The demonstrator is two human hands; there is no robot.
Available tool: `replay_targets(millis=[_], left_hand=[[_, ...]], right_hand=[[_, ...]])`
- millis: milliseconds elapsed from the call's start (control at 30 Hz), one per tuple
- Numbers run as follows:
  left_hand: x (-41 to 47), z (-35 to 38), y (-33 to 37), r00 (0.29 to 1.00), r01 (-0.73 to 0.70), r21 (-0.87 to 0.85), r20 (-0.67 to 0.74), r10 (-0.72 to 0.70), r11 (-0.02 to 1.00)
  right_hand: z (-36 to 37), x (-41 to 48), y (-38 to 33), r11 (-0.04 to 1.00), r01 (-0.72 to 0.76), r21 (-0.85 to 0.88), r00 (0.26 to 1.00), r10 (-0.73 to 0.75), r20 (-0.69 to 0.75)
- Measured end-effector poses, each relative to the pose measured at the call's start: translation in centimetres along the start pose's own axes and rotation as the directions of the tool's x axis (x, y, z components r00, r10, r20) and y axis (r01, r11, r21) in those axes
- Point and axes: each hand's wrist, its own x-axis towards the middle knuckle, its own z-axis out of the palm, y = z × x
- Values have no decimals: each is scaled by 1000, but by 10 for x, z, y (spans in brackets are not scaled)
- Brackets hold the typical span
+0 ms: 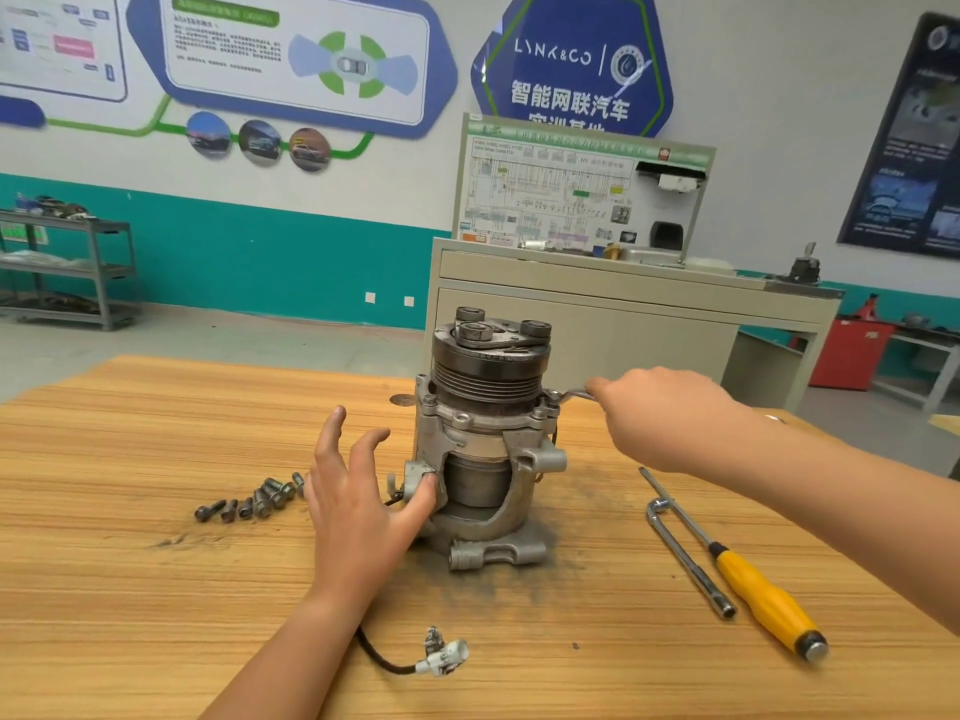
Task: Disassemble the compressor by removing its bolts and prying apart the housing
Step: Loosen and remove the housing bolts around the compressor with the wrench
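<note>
The compressor (483, 439) stands upright on the wooden table (156, 589), its black pulley on top and aluminium housing below. My right hand (660, 413) grips a thin metal wrench (574, 394) whose end sits on a bolt (555, 396) at the housing's upper right flange. My left hand (363, 491) has its fingers spread, with the thumb pressed against a lug on the housing's left side. Several removed bolts (249, 504) lie in a row on the table, left of that hand.
A yellow-handled screwdriver (748, 579) and an L-shaped socket wrench (685, 558) lie to the right of the compressor. The compressor's black cable with a white connector (441, 657) trails toward the front edge. Dark grime surrounds the base. A cabinet (623, 314) stands behind the table.
</note>
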Motion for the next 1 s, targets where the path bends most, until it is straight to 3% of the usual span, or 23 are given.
replay_targets(millis=[100,333,533,667,833,1000], left_hand=[[0,-1,2,1000,12,11,-4,-12,1000],[-8,1,1,998,54,7,-8,-54,998],[-7,2,0,1000,20,19,-16,-20,1000],[-5,3,-1,999,32,20,-20,-32,999],[-6,2,0,998,57,18,-8,-57,998],[-3,1,-1,999,-22,58,-30,24,998]], right_hand=[[-6,-3,-12,992,34,-125,999,-32,21],[1,-10,-8,992,58,-108,998,-54,42],[-6,7,13,921,174,-349,985,-164,57],[5,20,21,910,172,-377,984,-178,18],[36,35,26,972,52,-229,980,-95,-177],[49,56,10,984,178,-18,807,-157,-569]])
